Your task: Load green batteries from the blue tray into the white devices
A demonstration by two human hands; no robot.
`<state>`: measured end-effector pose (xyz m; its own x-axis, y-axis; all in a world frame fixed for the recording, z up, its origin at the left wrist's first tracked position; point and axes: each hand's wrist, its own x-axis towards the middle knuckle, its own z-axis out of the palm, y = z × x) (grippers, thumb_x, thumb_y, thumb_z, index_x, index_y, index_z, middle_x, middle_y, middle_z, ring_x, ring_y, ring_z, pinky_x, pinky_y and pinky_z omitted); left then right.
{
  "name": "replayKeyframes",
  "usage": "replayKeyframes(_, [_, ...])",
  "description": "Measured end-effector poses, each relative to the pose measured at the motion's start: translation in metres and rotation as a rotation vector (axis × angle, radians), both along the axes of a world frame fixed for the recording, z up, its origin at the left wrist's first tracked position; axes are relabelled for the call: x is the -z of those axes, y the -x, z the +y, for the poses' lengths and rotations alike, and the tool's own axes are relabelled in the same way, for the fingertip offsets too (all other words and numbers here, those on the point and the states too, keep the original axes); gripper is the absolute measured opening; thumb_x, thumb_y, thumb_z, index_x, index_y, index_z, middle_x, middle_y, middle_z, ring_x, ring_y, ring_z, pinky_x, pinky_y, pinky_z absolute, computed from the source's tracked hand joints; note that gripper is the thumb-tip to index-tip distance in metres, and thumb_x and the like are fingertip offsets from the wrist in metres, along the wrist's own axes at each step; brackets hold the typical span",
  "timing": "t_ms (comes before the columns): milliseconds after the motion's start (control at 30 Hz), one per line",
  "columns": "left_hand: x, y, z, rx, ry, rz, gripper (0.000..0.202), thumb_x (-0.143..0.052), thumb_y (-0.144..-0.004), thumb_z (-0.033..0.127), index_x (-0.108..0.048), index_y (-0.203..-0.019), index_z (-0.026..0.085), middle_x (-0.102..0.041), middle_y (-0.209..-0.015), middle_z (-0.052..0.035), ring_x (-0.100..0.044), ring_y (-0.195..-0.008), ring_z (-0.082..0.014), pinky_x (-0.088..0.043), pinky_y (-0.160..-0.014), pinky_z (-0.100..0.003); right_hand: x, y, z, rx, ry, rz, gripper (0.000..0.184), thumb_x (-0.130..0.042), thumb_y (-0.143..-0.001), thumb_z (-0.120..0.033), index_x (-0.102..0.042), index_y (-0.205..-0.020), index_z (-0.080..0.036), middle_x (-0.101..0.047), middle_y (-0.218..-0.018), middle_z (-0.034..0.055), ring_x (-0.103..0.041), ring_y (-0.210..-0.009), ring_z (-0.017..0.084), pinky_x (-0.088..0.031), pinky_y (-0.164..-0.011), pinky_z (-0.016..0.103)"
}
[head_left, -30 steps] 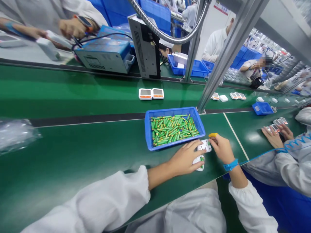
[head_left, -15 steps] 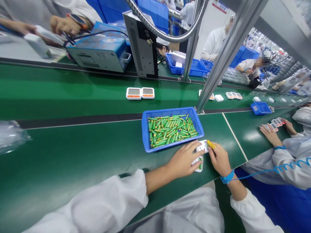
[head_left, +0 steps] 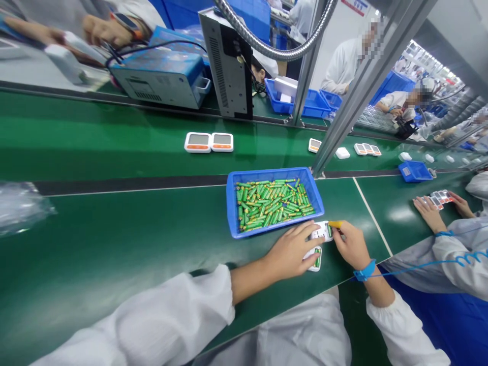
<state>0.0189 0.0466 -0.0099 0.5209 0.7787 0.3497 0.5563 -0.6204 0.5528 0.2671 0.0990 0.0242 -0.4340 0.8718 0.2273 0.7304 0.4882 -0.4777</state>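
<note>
My left hand (head_left: 292, 250) lies with fingers spread over two small white devices, its fingertips on the upper device (head_left: 317, 232) and its thumb on the lower device (head_left: 317, 265). Both rest back side up; green batteries show in the lower one. At the right end of the upper device is a green battery (head_left: 330, 231), with the thumb of my right hand (head_left: 351, 245) against it. That hand is closed in a pinch, its index finger covered in yellow. Just beyond both hands stands a blue bin (head_left: 231, 206) full of loose green batteries (head_left: 272, 203).
Two white devices with grey screens and orange strips (head_left: 209, 143) lie on the green belt (head_left: 145, 145) behind a black rail. A metal post (head_left: 343, 112) rises behind the bin. At right, a co-worker's hands (head_left: 430, 216) touch similar devices. Clear plastic (head_left: 23, 208) lies at left.
The devices on the belt have moved left. My right index finger has lifted from the upper device's compartment, where a green battery now shows more plainly. My left hand stays over the devices.
</note>
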Motion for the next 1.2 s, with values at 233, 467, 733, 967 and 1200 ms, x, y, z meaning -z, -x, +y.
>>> replayKeyframes(233, [-0.001,-0.001,-0.001,-0.012,0.012,0.006,0.039,-0.064,-0.106,0.030,-0.070,-0.144,0.026,-0.060,-0.158,-0.0119,-0.047,-0.156,-0.0386,-0.050,-0.124,-0.056,0.022,-0.004,-0.029,-0.007,-0.103,-0.062,0.043,-0.050,-0.104,-0.015,-0.075,-0.139,-0.021,-0.076,-0.138,0.0161,-0.073,-0.127,0.032,-0.062,-0.111,0.054])
replayKeyframes(467, [0.002,0.000,0.000,-0.019,-0.023,-0.014,0.041,-0.068,-0.103,0.031,-0.071,-0.144,0.027,-0.061,-0.156,-0.0115,-0.050,-0.152,-0.0384,-0.050,-0.123,-0.055,-0.014,0.014,0.012,-0.052,-0.073,-0.001,0.040,-0.053,-0.106,-0.020,-0.074,-0.139,-0.028,-0.079,-0.123,0.0114,-0.074,-0.116,0.030,-0.062,-0.104,0.050])
replayKeyframes(733, [0.011,-0.003,0.001,-0.038,-0.057,-0.038,0.042,-0.072,-0.102,0.035,-0.073,-0.144,0.029,-0.061,-0.158,-0.0096,-0.053,-0.149,-0.0365,-0.051,-0.119,-0.052,-0.049,0.130,0.081,-0.382,-0.111,-0.481,0.010,-0.074,-0.103,-0.024,-0.079,-0.096,-0.019,-0.077,-0.103,0.0143,-0.068,-0.107,0.033,-0.056,-0.100,0.047])
replayKeyframes(967, [0.013,-0.005,0.002,-0.051,-0.078,-0.035,0.040,-0.071,-0.103,0.041,-0.075,-0.142,0.030,-0.068,-0.145,-0.0105,-0.058,-0.144,-0.0366,-0.051,-0.119,-0.052,-0.051,0.168,0.079,-0.324,0.001,-0.695,0.013,-0.074,-0.091,-0.004,-0.076,-0.088,-0.017,-0.080,-0.098,0.0174,-0.075,-0.101,0.033,-0.057,-0.090,0.039])
replayKeyframes(1200, [0.018,-0.007,0.003,-0.041,-0.058,-0.052,0.042,-0.072,-0.103,0.039,-0.072,-0.144,0.031,-0.060,-0.159,-0.0082,-0.050,-0.152,-0.0367,-0.050,-0.121,-0.053,-0.081,0.121,0.052,-0.285,0.035,-0.159,0.009,-0.067,-0.105,-0.030,-0.072,-0.110,-0.024,-0.081,-0.105,0.0068,-0.075,-0.091,0.024,-0.058,-0.088,0.034])
